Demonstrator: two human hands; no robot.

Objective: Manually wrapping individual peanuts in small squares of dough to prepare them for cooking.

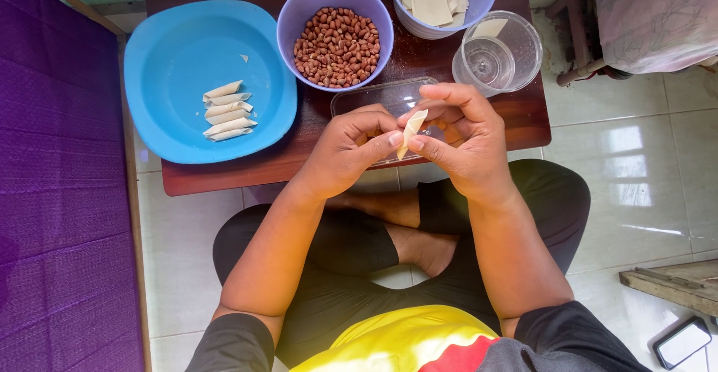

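My left hand (345, 150) and right hand (458, 134) pinch small rolled pastry wrapper (411, 130) between fingertips — held above clear plastic tray (374, 97) at low wooden table (523, 110) edge. Blue plate (179, 50) to left holds five finished rolls (228, 110). Purple bowl of peanuts (336, 47) just beyond hands — bowl of wrapper squares (434, 2) and clear cup (497, 50) near.
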